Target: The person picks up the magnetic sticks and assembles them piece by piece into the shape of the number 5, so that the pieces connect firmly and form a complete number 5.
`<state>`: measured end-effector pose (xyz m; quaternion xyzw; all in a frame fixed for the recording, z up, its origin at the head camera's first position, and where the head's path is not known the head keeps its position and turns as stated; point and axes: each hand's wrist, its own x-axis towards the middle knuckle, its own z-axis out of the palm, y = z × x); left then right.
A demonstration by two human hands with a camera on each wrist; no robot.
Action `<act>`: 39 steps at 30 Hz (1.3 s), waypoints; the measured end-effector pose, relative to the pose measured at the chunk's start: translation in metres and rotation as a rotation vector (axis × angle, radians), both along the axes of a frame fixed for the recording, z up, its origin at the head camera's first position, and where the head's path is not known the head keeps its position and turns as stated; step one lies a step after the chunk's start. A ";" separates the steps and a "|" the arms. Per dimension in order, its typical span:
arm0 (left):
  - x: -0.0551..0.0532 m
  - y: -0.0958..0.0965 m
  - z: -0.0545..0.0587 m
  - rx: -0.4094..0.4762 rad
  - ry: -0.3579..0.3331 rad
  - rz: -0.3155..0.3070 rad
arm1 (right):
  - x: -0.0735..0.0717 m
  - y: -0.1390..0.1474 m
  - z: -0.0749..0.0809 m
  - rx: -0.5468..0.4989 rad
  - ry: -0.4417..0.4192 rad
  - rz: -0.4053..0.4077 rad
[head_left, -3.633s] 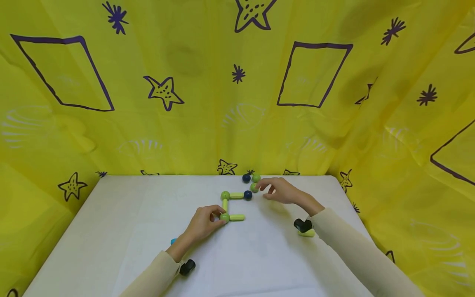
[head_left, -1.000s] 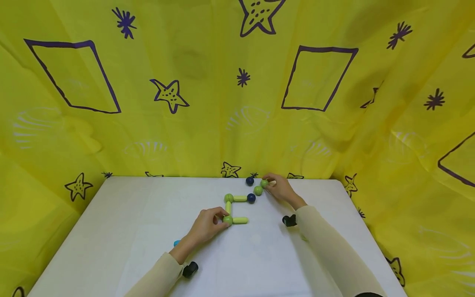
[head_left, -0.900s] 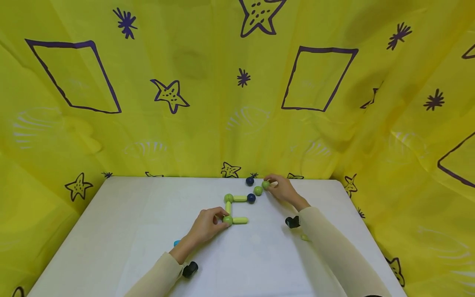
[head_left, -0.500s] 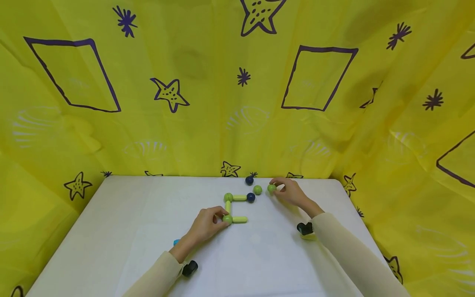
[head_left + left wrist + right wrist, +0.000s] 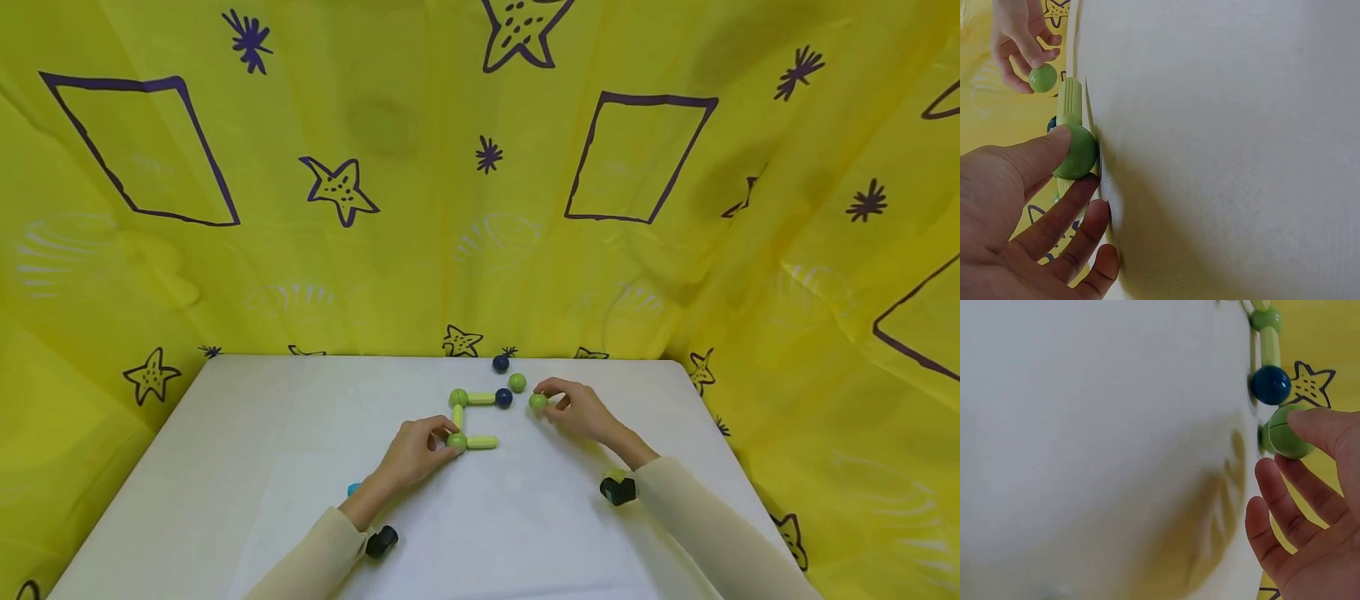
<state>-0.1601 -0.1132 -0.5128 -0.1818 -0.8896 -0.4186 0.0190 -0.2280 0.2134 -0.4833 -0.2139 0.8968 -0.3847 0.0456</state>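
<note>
My left hand (image 5: pixel 412 454) pinches a green ball (image 5: pixel 457 442) between thumb and fingers at the near corner of a C-shaped assembly on the white table. From that ball a light-green ribbed rod (image 5: pixel 482 442) sticks out to the right. Another rod (image 5: pixel 457 416) links it to a far green ball (image 5: pixel 458 397), from which a third rod (image 5: pixel 481 399) runs to a dark blue ball (image 5: pixel 503 397). To the right of the blue ball, my right hand (image 5: pixel 583 410) pinches a separate green ball (image 5: pixel 1290 432) between thumb and fingertips.
Behind the assembly lie a loose dark blue ball (image 5: pixel 500 363) and a green ball (image 5: pixel 517 382). A bright blue piece (image 5: pixel 353 489) shows partly behind my left wrist, and a yellow-green piece (image 5: pixel 615 474) beside my right wrist camera. A yellow patterned curtain (image 5: pixel 420 275) encloses the table (image 5: pixel 225 467).
My right hand, earlier empty beside the loose balls, has taken the rearmost green ball and brought it right, then nearer, beside the assembly's blue ball. My left hand keeps its grip.
</note>
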 end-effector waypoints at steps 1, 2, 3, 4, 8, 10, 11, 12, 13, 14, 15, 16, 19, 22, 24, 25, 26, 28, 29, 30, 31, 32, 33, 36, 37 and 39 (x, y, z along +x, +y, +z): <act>0.000 0.000 0.000 0.000 0.002 0.000 | 0.002 -0.002 -0.002 0.000 -0.002 0.001; 0.000 0.000 0.000 0.000 0.003 0.000 | 0.004 -0.003 -0.003 -0.001 -0.003 0.004; 0.000 0.000 0.000 -0.002 0.005 0.001 | 0.007 -0.005 -0.004 -0.003 -0.006 0.007; 0.000 -0.001 0.000 -0.003 0.007 0.001 | 0.008 -0.007 -0.006 -0.004 -0.005 0.014; 0.000 -0.002 -0.001 -0.001 0.013 0.010 | 0.014 -0.012 -0.011 -0.013 -0.009 0.036; 0.000 -0.003 -0.001 0.006 0.020 0.015 | 0.017 -0.016 -0.012 -0.016 -0.016 0.044; 0.000 -0.004 -0.002 0.009 0.021 0.017 | 0.018 -0.017 -0.013 -0.017 -0.020 0.045; 0.000 -0.005 -0.002 0.013 0.024 0.019 | 0.018 -0.019 -0.013 -0.018 -0.026 0.046; 0.000 -0.005 -0.002 0.017 0.024 0.021 | 0.019 -0.021 -0.014 -0.017 -0.034 0.045; 0.000 -0.006 -0.002 0.020 0.026 0.021 | 0.020 -0.023 -0.015 -0.017 -0.038 0.046; 0.000 -0.007 -0.002 0.023 0.027 0.022 | 0.020 -0.025 -0.015 -0.018 -0.042 0.046; 0.000 -0.007 -0.002 0.027 0.027 0.024 | 0.020 -0.026 -0.016 -0.018 -0.045 0.046; -0.001 -0.008 -0.003 0.034 0.026 0.024 | 0.022 -0.031 -0.018 -0.020 -0.043 0.050; -0.002 -0.009 -0.003 0.036 0.030 0.025 | 0.023 -0.036 -0.018 -0.028 -0.040 0.051; -0.002 -0.008 -0.003 0.032 0.033 0.026 | 0.024 -0.038 -0.018 -0.031 -0.042 0.051; -0.003 -0.008 -0.003 0.031 0.033 0.026 | 0.025 -0.039 -0.018 -0.034 -0.045 0.050; -0.003 -0.008 -0.003 0.029 0.033 0.026 | 0.026 -0.039 -0.019 -0.036 -0.048 0.050; -0.003 -0.008 -0.003 0.027 0.031 0.027 | 0.027 -0.040 -0.019 -0.040 -0.049 0.050; -0.003 -0.007 -0.002 0.028 0.029 0.027 | 0.028 -0.041 -0.020 -0.044 -0.050 0.051; -0.004 -0.007 -0.002 0.029 0.027 0.026 | 0.028 -0.041 -0.020 -0.048 -0.048 0.053; -0.004 -0.007 -0.002 0.030 0.026 0.025 | 0.029 -0.042 -0.020 -0.051 -0.047 0.054; -0.004 -0.007 -0.002 0.030 0.024 0.025 | 0.029 -0.042 -0.021 -0.052 -0.044 0.056; -0.004 -0.006 -0.002 0.030 0.023 0.024 | 0.029 -0.043 -0.021 -0.054 -0.040 0.060; -0.005 -0.006 -0.002 0.027 0.021 0.024 | 0.031 -0.044 -0.021 -0.052 -0.026 0.073; -0.005 -0.006 -0.002 0.027 0.021 0.024 | 0.032 -0.045 -0.021 -0.051 -0.023 0.075; -0.005 -0.005 -0.002 0.024 0.021 0.025 | 0.033 -0.046 -0.021 -0.048 -0.019 0.075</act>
